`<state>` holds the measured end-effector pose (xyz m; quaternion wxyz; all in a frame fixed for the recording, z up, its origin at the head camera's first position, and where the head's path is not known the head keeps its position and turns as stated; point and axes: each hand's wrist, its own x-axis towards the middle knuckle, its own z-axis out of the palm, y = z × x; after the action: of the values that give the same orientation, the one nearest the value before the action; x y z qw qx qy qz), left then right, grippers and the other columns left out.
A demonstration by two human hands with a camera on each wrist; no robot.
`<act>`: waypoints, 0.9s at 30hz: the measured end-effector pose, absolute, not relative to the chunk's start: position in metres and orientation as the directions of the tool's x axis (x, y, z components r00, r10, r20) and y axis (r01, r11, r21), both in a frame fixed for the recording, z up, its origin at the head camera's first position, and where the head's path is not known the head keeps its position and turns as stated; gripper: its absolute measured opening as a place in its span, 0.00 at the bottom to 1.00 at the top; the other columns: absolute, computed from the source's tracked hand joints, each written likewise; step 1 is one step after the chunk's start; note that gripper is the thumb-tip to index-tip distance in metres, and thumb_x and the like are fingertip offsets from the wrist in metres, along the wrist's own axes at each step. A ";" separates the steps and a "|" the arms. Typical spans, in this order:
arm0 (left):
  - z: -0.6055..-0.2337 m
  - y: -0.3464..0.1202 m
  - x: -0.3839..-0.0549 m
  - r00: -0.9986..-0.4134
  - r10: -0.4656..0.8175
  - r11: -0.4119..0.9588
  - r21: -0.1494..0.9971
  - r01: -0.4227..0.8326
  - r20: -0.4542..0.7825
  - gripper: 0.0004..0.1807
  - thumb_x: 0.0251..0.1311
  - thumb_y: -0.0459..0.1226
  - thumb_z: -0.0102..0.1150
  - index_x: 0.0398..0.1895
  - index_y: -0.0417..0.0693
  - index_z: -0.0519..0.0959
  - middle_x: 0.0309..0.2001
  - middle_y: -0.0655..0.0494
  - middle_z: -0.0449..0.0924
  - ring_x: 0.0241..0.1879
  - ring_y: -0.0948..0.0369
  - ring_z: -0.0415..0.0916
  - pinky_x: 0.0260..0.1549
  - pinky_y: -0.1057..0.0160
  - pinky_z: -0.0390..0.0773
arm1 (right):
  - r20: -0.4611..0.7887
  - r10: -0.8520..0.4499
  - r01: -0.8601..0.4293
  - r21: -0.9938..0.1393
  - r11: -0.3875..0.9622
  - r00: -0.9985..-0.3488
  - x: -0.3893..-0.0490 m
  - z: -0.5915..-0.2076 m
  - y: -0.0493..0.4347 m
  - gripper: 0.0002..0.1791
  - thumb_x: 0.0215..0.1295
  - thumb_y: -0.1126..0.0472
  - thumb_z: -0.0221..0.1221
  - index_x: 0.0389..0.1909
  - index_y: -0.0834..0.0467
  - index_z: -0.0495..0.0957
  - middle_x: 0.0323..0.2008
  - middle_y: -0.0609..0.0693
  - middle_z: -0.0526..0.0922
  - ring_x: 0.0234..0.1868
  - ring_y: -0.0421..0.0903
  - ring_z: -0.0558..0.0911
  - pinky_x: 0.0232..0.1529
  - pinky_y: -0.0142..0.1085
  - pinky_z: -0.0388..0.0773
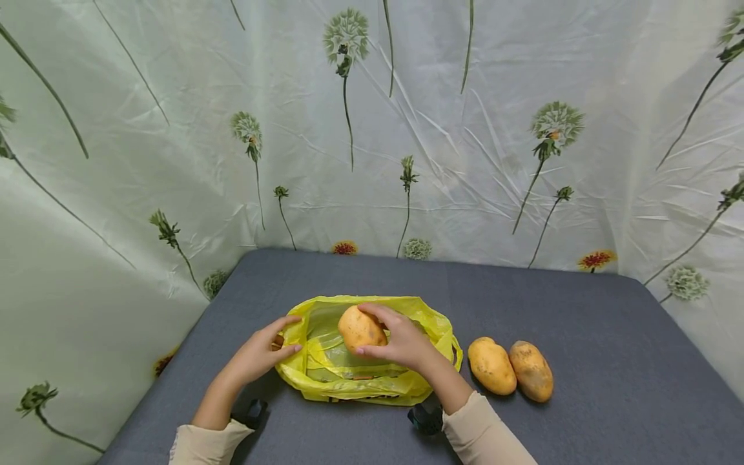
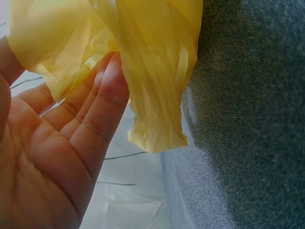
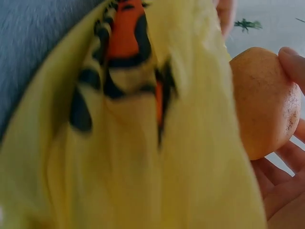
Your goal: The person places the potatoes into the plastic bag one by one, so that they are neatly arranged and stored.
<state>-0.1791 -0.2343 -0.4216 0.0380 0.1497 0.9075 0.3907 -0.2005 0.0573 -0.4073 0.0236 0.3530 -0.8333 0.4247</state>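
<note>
A yellow plastic bag (image 1: 316,387) lies on its base with its mouth spread wide, facing up. Over that opening my right hand (image 1: 403,339) grips a potato (image 1: 357,329), thumb on the near side and fingers on the far side. The right wrist view has the same potato (image 3: 262,105) beside the bag's printed wall (image 3: 200,143). At the bag's left rim is my left hand (image 1: 256,355), thumb and fingers spread apart and touching the plastic. Seen from the left wrist, its fingers (image 2: 95,114) are nearly straight against a hanging fold of the bag (image 2: 155,95).
Two more potatoes, one paler (image 1: 492,366) and one browner (image 1: 531,371), lie side by side to the right of the bag. The grey cloth-covered table (image 1: 610,387) meets a curtain (image 1: 453,142) printed with dandelions at the back and left.
</note>
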 end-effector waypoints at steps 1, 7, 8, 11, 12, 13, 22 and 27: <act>-0.422 -0.234 -0.179 -0.952 0.301 0.649 0.722 0.240 0.046 0.29 0.57 0.44 0.58 0.61 0.46 0.65 0.56 0.44 0.67 0.38 0.55 0.72 0.30 0.59 0.71 | 0.334 -0.571 -0.608 -0.690 0.393 -0.749 -0.201 -0.409 0.054 0.38 0.49 0.47 0.66 0.61 0.53 0.65 0.56 0.48 0.69 0.50 0.43 0.72 0.44 0.37 0.71; -0.421 -0.234 -0.179 -0.953 0.301 0.646 0.725 0.239 0.046 0.29 0.56 0.43 0.59 0.61 0.46 0.65 0.56 0.43 0.68 0.39 0.54 0.72 0.30 0.59 0.72 | 0.290 -0.591 -0.586 -0.704 0.401 -0.753 -0.201 -0.412 0.038 0.38 0.50 0.45 0.64 0.62 0.50 0.64 0.57 0.46 0.68 0.53 0.44 0.70 0.45 0.39 0.71; -0.421 -0.234 -0.179 -0.952 0.302 0.646 0.724 0.242 0.049 0.29 0.56 0.43 0.59 0.61 0.46 0.65 0.56 0.43 0.68 0.39 0.54 0.72 0.30 0.59 0.72 | 0.280 -0.597 -0.583 -0.706 0.402 -0.751 -0.201 -0.412 0.035 0.38 0.50 0.44 0.64 0.62 0.50 0.64 0.58 0.45 0.68 0.53 0.44 0.70 0.45 0.40 0.70; -0.421 -0.234 -0.179 -0.951 0.305 0.645 0.722 0.251 0.057 0.29 0.56 0.43 0.59 0.60 0.45 0.65 0.55 0.43 0.68 0.39 0.54 0.72 0.31 0.58 0.72 | 0.250 -0.617 -0.575 -0.709 0.408 -0.746 -0.201 -0.414 0.029 0.38 0.51 0.43 0.63 0.62 0.49 0.63 0.58 0.45 0.67 0.55 0.43 0.69 0.47 0.40 0.69; -0.421 -0.234 -0.179 -0.950 0.307 0.644 0.722 0.251 0.057 0.29 0.56 0.43 0.59 0.60 0.45 0.65 0.56 0.43 0.68 0.39 0.53 0.72 0.32 0.58 0.72 | 0.243 -0.624 -0.574 -0.710 0.407 -0.743 -0.202 -0.415 0.026 0.38 0.51 0.44 0.63 0.63 0.50 0.63 0.58 0.45 0.67 0.55 0.43 0.68 0.47 0.40 0.69; -0.421 -0.234 -0.179 -0.950 0.307 0.645 0.722 0.252 0.057 0.29 0.57 0.44 0.59 0.60 0.45 0.65 0.56 0.43 0.68 0.39 0.53 0.72 0.32 0.58 0.72 | 0.237 -0.629 -0.573 -0.711 0.408 -0.741 -0.202 -0.415 0.024 0.38 0.51 0.44 0.63 0.63 0.50 0.63 0.58 0.45 0.67 0.55 0.43 0.69 0.48 0.39 0.69; -0.420 -0.235 -0.179 -0.950 0.309 0.650 0.718 0.250 0.051 0.30 0.57 0.45 0.58 0.61 0.45 0.65 0.56 0.43 0.67 0.41 0.52 0.72 0.33 0.56 0.72 | 0.175 -0.615 -0.491 -0.777 0.393 -0.769 -0.206 -0.431 0.007 0.38 0.52 0.47 0.64 0.63 0.54 0.62 0.58 0.48 0.67 0.51 0.43 0.70 0.46 0.37 0.69; -0.421 -0.235 -0.179 -0.949 0.312 0.646 0.720 0.253 0.053 0.30 0.57 0.45 0.58 0.61 0.45 0.65 0.57 0.43 0.67 0.41 0.51 0.72 0.33 0.56 0.72 | 0.137 -0.594 -0.432 -0.814 0.389 -0.792 -0.207 -0.438 0.002 0.39 0.51 0.47 0.64 0.63 0.54 0.61 0.58 0.49 0.67 0.51 0.43 0.70 0.46 0.38 0.69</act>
<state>-0.1788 -0.2349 -0.4212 0.0380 0.1557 0.9064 0.3908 -0.2065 0.0023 -0.4384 -0.0884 0.3098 -0.8285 0.4580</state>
